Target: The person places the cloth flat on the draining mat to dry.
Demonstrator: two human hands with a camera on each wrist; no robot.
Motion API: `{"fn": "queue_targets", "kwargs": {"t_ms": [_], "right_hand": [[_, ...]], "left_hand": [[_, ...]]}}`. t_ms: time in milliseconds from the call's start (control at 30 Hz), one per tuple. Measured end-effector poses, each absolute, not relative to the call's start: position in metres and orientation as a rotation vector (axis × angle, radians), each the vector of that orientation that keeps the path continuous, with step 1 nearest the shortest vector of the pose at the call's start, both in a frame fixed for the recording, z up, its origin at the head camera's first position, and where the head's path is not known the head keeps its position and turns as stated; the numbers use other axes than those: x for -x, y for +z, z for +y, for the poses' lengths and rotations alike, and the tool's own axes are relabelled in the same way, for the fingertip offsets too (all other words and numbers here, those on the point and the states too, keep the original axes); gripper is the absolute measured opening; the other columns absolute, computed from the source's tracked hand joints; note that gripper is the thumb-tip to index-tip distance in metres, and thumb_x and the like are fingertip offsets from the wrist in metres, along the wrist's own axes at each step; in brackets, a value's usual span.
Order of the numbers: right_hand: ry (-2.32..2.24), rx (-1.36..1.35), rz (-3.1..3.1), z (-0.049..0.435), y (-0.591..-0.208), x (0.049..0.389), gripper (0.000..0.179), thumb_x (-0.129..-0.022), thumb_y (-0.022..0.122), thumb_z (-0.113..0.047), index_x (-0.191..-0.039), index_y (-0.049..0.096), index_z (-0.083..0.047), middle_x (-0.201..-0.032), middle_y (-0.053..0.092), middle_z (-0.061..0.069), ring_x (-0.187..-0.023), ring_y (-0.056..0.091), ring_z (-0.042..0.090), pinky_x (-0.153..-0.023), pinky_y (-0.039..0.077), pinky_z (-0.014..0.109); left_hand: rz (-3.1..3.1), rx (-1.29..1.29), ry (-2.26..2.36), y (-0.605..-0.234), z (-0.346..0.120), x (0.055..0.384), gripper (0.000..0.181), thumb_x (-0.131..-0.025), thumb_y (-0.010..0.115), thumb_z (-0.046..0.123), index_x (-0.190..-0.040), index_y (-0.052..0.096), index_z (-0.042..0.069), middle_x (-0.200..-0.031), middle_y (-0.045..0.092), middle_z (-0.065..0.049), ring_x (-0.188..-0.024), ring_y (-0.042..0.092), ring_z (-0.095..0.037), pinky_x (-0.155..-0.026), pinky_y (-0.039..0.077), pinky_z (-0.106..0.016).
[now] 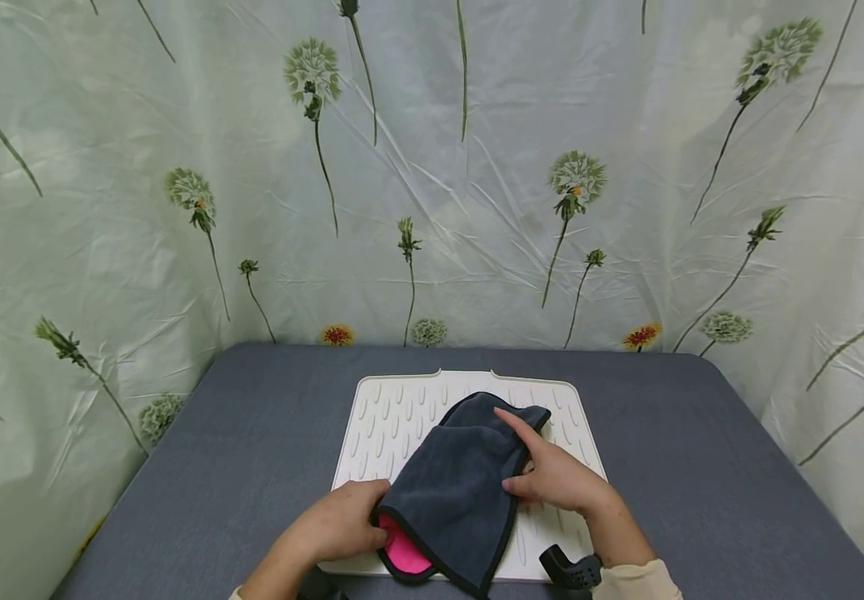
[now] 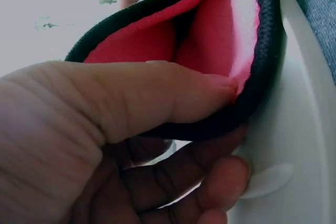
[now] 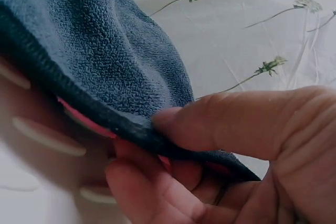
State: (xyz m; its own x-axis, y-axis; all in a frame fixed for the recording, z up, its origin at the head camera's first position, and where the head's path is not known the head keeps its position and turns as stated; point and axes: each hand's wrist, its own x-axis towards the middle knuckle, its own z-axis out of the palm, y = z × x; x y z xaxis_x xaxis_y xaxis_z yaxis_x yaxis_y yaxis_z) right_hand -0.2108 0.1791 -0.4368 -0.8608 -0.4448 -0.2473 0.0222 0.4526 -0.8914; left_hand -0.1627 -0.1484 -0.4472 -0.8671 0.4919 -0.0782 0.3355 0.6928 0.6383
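A blue-grey microfiber cloth [image 1: 461,475] with a pink underside and black edging lies folded and rumpled over a white ridged mat [image 1: 379,417]. My left hand [image 1: 342,521] pinches its near left edge; in the left wrist view the thumb [image 2: 173,93] presses on the pink side and the fingers curl beneath. On the cloth's right edge, my right hand [image 1: 559,475] pinches the black border, index finger stretched along the top in the head view. The right wrist view shows the thumb [image 3: 210,121] on the blue-grey face and fingertips under the edge.
The mat lies on a dark grey table [image 1: 274,433], its raised oval ridges showing around the cloth. Behind and beside the table hangs a pale curtain [image 1: 476,208] printed with flowers. A black wrist strap [image 1: 570,571] is by the right sleeve.
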Motion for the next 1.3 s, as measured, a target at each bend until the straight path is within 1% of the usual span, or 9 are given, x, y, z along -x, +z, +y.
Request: {"fn": "queue_targets", "kwargs": {"t_ms": [100,200,267,333,500,600,967,1100,1300], "right_hand": [[-1.395,0.354,2.281,0.180,-0.438,0.211,0.101,-0.089,0.073,-0.001,-0.165,0.012,-0.027,-0.062,0.059,0.009,-0.058,0.064,0.018,-0.060,0.055,0.034],[-1.405,0.327,2.317,0.183,-0.438,0.210,0.100,-0.089,0.073,-0.001,-0.165,0.014,-0.027,-0.096,0.067,0.030,-0.070,0.071,0.024,-0.065,0.059,0.038],[-1.434,0.307,2.321,0.186,-0.437,0.210,0.100,-0.089,0.073,0.000,-0.165,0.014,-0.026,-0.120,0.057,0.040,-0.077,0.073,0.026,-0.067,0.061,0.040],[-1.453,0.298,2.337,0.188,-0.435,0.209,0.100,-0.088,0.072,0.000,-0.165,0.013,-0.024,-0.129,0.050,0.039,-0.080,0.072,0.025,-0.067,0.061,0.041],[-1.465,0.271,2.394,0.194,-0.433,0.212,0.101,-0.089,0.070,0.003,-0.165,0.008,-0.024,-0.098,0.056,0.019,-0.073,0.066,0.021,-0.064,0.059,0.039],[-1.473,0.233,2.427,0.199,-0.433,0.213,0.102,-0.088,0.069,0.005,-0.164,0.008,-0.025,-0.091,0.053,0.013,-0.068,0.061,0.019,-0.061,0.058,0.036],[-1.338,0.126,2.625,0.192,-0.440,0.215,0.099,-0.088,0.071,0.003,-0.164,0.014,-0.024,-0.081,0.055,0.007,-0.062,0.053,0.018,-0.053,0.046,0.030],[-1.260,0.140,2.621,0.189,-0.439,0.214,0.100,-0.087,0.075,-0.003,-0.164,0.015,-0.025,-0.074,0.056,0.006,-0.058,0.051,0.018,-0.053,0.041,0.030],[-1.237,0.227,2.444,0.185,-0.434,0.209,0.108,-0.086,0.080,-0.010,-0.165,0.010,-0.028,-0.060,0.055,0.005,-0.052,0.057,0.019,-0.052,0.045,0.032]], "left_hand": [[2.681,-0.677,0.940,-0.447,-0.148,0.162,0.029,-0.068,0.076,0.006,-0.079,0.054,0.022,-0.069,0.050,0.012,-0.062,0.045,-0.002,-0.055,0.038,-0.023],[2.716,-0.677,0.936,-0.446,-0.150,0.163,0.032,-0.065,0.075,0.004,-0.079,0.051,0.020,-0.067,0.048,0.012,-0.060,0.043,-0.002,-0.053,0.036,-0.023],[2.736,-0.670,0.943,-0.444,-0.152,0.163,0.034,-0.064,0.075,0.002,-0.079,0.051,0.019,-0.067,0.047,0.011,-0.060,0.042,-0.002,-0.053,0.035,-0.022],[2.754,-0.663,0.948,-0.443,-0.155,0.164,0.034,-0.062,0.073,0.000,-0.080,0.051,0.018,-0.066,0.046,0.010,-0.060,0.042,-0.002,-0.053,0.035,-0.022],[2.786,-0.611,0.925,-0.439,-0.163,0.167,0.031,-0.065,0.069,-0.001,-0.082,0.051,0.017,-0.066,0.045,0.009,-0.060,0.041,-0.003,-0.052,0.034,-0.023],[2.823,-0.579,0.891,-0.435,-0.167,0.168,0.030,-0.067,0.069,0.000,-0.083,0.050,0.017,-0.066,0.045,0.008,-0.060,0.041,-0.004,-0.053,0.034,-0.023],[2.850,-0.542,0.805,-0.435,-0.167,0.168,0.027,-0.069,0.070,0.006,-0.089,0.055,0.016,-0.069,0.049,0.007,-0.062,0.044,-0.006,-0.056,0.036,-0.026],[2.770,-0.490,0.804,-0.436,-0.167,0.165,0.027,-0.076,0.078,0.018,-0.094,0.059,0.013,-0.071,0.058,0.006,-0.063,0.049,-0.009,-0.057,0.040,-0.029],[2.759,-0.429,0.734,-0.438,-0.163,0.160,0.045,-0.062,0.093,0.035,-0.082,0.058,0.015,-0.073,0.057,0.003,-0.067,0.049,-0.016,-0.060,0.039,-0.035]]}}
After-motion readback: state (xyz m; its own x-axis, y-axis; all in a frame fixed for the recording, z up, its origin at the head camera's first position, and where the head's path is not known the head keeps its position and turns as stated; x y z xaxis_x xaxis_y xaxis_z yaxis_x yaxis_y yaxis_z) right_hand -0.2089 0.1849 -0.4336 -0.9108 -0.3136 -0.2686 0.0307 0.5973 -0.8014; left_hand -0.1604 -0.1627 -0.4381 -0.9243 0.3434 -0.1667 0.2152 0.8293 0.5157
